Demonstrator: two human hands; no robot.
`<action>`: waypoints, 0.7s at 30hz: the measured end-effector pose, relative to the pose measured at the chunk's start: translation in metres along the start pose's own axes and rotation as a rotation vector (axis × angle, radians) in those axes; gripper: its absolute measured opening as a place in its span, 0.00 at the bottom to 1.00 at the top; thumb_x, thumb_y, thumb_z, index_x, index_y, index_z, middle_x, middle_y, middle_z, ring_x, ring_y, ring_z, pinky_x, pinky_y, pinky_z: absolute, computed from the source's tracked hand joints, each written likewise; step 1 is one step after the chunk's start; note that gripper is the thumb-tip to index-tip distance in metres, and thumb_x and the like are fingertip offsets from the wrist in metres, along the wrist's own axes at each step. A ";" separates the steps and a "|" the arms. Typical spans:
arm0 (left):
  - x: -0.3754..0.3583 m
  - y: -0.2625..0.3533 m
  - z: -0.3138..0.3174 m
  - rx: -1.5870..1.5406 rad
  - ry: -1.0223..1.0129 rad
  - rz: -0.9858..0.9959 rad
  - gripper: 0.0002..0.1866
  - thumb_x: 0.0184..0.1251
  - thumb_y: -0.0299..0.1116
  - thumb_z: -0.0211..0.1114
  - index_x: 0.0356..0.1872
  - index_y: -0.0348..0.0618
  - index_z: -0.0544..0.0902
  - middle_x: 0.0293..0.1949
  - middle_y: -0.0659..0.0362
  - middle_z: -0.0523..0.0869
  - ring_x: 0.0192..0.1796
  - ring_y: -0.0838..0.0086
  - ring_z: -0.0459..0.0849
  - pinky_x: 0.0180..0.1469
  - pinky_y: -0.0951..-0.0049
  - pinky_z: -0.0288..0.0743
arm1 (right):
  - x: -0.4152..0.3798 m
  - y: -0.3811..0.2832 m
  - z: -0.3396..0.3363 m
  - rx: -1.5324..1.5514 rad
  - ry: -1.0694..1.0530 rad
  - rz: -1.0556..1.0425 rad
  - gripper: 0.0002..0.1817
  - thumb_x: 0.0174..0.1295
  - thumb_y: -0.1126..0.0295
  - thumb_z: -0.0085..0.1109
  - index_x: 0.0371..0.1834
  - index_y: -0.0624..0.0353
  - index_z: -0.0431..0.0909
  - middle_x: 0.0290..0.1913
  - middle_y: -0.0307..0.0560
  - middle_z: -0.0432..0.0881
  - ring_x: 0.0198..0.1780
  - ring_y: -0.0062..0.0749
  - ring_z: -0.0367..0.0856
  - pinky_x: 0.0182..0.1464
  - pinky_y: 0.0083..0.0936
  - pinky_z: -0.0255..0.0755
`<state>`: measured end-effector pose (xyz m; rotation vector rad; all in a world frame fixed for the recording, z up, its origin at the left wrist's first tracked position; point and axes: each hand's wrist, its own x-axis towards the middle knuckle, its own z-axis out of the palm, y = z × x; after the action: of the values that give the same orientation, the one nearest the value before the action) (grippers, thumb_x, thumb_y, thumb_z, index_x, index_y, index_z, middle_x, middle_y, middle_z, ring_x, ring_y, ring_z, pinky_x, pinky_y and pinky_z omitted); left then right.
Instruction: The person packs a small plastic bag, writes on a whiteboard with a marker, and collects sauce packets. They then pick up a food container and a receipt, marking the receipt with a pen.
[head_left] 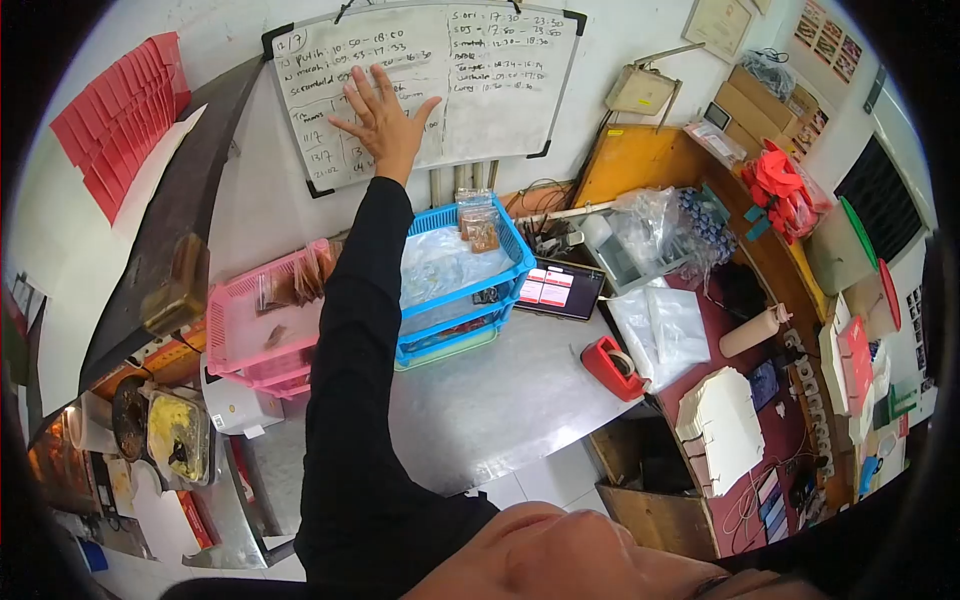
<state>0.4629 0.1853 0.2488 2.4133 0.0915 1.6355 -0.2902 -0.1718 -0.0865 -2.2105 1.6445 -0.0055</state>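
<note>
My left hand [385,120] is raised at the end of a black sleeve, its back toward me and its fingers spread wide. It overlaps the handwritten whiteboard [500,110], covering part of the writing, and holds nothing. Below the hand, a blue tiered basket [518,240] contains clear plastic and small packets of brown contents [484,236]. Left of my forearm, a pink basket [230,330] holds more brown packets. My right hand is out of view.
On the metal table [480,410] are a lit tablet [560,290], a red tape dispenser [612,368] and clear plastic bags [660,325]. A pale bottle [755,330] and stacked white cartons [720,430] are at right. A food tub [180,435] sits at left.
</note>
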 end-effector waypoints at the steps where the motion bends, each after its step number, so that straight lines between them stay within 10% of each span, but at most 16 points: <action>1: 0.000 0.001 0.002 -0.018 0.011 -0.016 0.57 0.49 0.76 0.52 0.73 0.48 0.46 0.74 0.50 0.35 0.73 0.46 0.36 0.59 0.23 0.21 | -0.002 -0.016 -0.008 0.034 -0.025 -0.029 0.10 0.64 0.70 0.51 0.38 0.67 0.73 0.34 0.62 0.81 0.37 0.55 0.81 0.39 0.40 0.73; 21: 0.009 0.013 0.010 0.018 0.024 0.199 0.51 0.47 0.77 0.53 0.72 0.66 0.54 0.74 0.54 0.36 0.73 0.50 0.35 0.59 0.21 0.31 | 0.002 0.042 0.043 0.043 0.011 -0.168 0.08 0.61 0.70 0.54 0.35 0.66 0.75 0.29 0.61 0.81 0.33 0.52 0.82 0.36 0.39 0.74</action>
<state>0.4742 0.1727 0.2568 2.4859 -0.1356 1.7530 -0.3186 -0.1709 -0.1392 -2.3120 1.4456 -0.0975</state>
